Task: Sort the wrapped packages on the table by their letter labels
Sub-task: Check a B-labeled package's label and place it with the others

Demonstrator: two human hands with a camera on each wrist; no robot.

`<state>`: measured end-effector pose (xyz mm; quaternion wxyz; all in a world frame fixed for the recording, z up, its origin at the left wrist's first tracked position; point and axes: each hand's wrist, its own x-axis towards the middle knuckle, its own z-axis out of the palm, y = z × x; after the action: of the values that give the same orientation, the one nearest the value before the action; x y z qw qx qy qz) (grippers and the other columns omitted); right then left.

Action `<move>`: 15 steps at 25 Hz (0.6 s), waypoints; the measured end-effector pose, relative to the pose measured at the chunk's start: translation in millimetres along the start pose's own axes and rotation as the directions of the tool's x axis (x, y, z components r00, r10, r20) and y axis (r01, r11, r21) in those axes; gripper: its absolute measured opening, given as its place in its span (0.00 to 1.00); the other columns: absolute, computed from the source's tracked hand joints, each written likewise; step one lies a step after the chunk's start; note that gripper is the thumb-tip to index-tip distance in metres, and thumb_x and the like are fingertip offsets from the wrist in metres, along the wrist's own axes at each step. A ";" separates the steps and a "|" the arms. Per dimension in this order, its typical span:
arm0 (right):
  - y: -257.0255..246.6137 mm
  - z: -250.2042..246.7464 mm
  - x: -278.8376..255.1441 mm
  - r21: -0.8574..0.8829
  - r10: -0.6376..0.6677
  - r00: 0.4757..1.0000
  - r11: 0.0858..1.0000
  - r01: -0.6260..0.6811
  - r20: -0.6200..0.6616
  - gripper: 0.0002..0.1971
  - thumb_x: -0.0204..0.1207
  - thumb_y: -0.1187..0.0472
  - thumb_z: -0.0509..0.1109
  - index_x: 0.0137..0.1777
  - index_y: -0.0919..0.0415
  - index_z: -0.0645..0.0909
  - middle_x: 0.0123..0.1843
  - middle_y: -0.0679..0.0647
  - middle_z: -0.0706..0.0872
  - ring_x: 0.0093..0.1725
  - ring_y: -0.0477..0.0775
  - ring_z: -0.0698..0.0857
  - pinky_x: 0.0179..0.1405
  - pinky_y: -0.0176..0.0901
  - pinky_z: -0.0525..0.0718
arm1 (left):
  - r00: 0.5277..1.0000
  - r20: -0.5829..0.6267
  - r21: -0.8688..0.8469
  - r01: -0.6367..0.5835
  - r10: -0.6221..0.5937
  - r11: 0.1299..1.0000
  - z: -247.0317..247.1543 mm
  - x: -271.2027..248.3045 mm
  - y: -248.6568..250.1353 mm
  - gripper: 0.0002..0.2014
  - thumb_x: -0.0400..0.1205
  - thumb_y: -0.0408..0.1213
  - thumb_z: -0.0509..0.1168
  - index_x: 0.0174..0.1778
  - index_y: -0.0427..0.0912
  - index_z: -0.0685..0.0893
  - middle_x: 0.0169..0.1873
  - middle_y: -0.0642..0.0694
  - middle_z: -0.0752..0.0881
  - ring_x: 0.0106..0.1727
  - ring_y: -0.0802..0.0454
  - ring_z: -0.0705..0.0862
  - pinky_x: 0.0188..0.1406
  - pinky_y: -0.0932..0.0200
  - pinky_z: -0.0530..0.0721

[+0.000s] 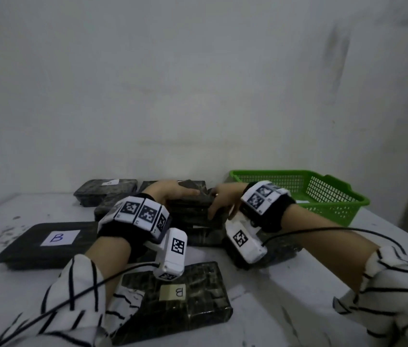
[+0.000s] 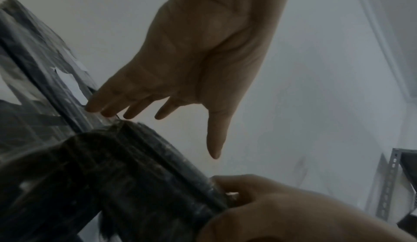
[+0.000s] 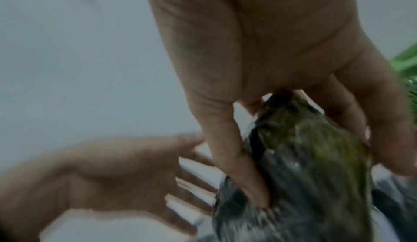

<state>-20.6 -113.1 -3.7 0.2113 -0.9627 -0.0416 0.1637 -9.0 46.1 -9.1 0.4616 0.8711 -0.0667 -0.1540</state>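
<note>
At the table's far edge, my right hand pinching the top package's end, my left hand spread flat on it.

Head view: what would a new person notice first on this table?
Both hands meet at mid-table on a stack of dark wrapped packages: the right hand grips the top package, the left hand lies on it with straight fingers. A green basket stands at the right; a package labelled B lies at the left.
</note>
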 end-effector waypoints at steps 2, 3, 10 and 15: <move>4.6 -20.5 -20.4 0.179 -0.063 0.986 0.980 0.090 -0.153 0.18 0.66 0.66 0.78 0.55 0.61 0.80 0.52 0.61 0.86 0.52 0.63 0.86 0.47 0.52 0.87 | 0.997 -0.041 -0.195 -0.064 0.057 0.979 0.0 -1.9 -4.2 0.21 0.70 0.47 0.76 0.49 0.34 0.85 0.45 0.38 0.90 0.46 0.46 0.89 0.50 0.51 0.88; 10.3 -25.8 -28.6 0.290 -0.082 0.964 0.944 0.156 -0.253 0.16 0.65 0.69 0.77 0.52 0.60 0.81 0.48 0.60 0.86 0.48 0.61 0.86 0.45 0.49 0.86 | 0.996 -0.045 -0.299 -0.090 0.080 0.950 3.2 -7.8 -3.6 0.11 0.74 0.38 0.74 0.43 0.34 0.84 0.36 0.41 0.90 0.36 0.51 0.90 0.39 0.58 0.89; 42.3 -7.2 -44.0 0.806 0.023 0.821 0.207 0.555 -0.571 0.04 0.79 0.71 0.63 0.47 0.63 0.76 0.43 0.58 0.84 0.41 0.54 0.85 0.30 0.44 0.89 | 0.903 -0.354 -0.614 -0.420 0.243 0.668 28.5 -6.3 8.4 0.12 0.76 0.31 0.70 0.52 0.40 0.76 0.43 0.45 0.83 0.41 0.52 0.83 0.41 0.59 0.84; 36.1 1.7 -36.8 0.738 0.134 0.727 0.188 0.648 -0.673 0.08 0.77 0.76 0.62 0.47 0.63 0.77 0.40 0.57 0.84 0.38 0.54 0.84 0.30 0.44 0.87 | 0.904 -0.313 -0.674 -0.428 0.292 0.602 31.0 -11.0 13.9 0.05 0.78 0.28 0.66 0.46 0.41 0.80 0.41 0.44 0.86 0.43 0.50 0.85 0.36 0.59 0.88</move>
<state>-55.5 -150.7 -9.4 0.7788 -0.5909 -0.0380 -0.2071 -29.3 16.7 -11.7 0.7944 0.5923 -0.1344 0.0041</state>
